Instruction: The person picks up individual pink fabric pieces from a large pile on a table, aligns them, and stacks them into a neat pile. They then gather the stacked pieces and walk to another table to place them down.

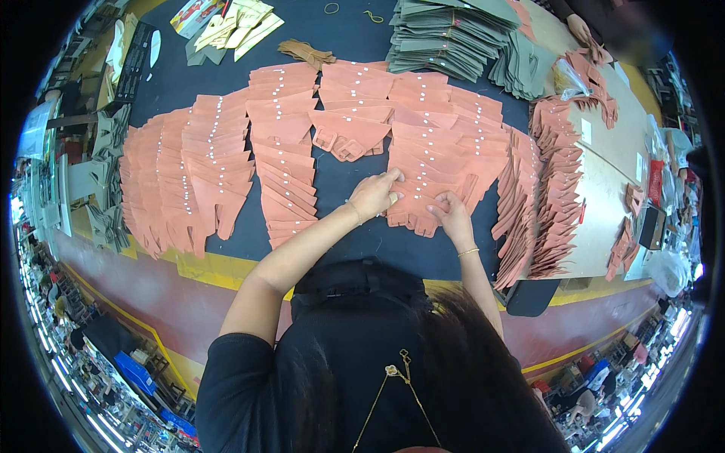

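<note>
Both hands' grips are pinching the fanned leather pieces: left hand, right hand; a tug is risking scattering neighbouring rows.

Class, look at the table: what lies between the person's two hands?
In the head view, salmon-pink cut pieces with small white stickers lie between the left hand and right hand; both hands rest on them.

Salmon-pink cut pieces with small white tags, on a dark, perhaps navy, table; grey-green stacks.
</note>
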Demonstrator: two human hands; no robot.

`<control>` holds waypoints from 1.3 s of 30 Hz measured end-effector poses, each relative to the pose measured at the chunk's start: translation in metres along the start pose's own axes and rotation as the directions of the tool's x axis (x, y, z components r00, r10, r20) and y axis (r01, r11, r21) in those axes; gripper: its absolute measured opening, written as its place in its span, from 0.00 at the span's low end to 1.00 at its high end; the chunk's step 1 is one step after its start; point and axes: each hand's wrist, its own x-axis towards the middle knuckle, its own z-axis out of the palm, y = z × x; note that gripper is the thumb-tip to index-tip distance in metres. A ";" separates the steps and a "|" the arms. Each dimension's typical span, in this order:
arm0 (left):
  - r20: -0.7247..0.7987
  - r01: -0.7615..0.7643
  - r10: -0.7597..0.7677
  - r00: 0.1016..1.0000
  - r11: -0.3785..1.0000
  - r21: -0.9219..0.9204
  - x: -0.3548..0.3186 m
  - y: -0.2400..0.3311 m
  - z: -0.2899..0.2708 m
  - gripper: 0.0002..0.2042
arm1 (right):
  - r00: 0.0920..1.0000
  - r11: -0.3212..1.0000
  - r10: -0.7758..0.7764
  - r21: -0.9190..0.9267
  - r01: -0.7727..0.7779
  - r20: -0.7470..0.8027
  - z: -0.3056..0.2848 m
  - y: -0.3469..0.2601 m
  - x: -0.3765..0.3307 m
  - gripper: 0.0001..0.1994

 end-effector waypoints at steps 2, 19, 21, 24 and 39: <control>-0.077 -0.104 0.107 0.991 0.994 0.045 -0.002 -0.001 0.002 0.15 | 0.992 0.989 -0.096 -0.125 0.085 -0.084 0.000 -0.006 -0.003 0.15; -0.471 0.056 0.242 0.848 0.843 0.535 0.017 -0.068 -0.130 0.21 | 0.764 0.655 -0.645 -0.505 0.562 0.014 0.054 -0.174 0.114 0.14; -0.471 0.060 0.224 0.854 0.856 0.514 0.012 -0.071 -0.131 0.21 | 0.785 0.622 -0.616 -0.568 0.539 0.070 0.061 -0.178 0.113 0.15; -0.477 0.040 0.232 0.848 0.869 0.494 0.004 -0.074 -0.131 0.23 | 0.744 0.594 -0.669 -0.596 0.540 0.006 0.068 -0.174 0.103 0.14; -0.335 -0.087 0.124 0.934 0.989 0.123 -0.020 -0.083 -0.154 0.08 | 0.740 0.731 -0.672 -0.195 0.654 -0.036 0.070 -0.168 0.090 0.05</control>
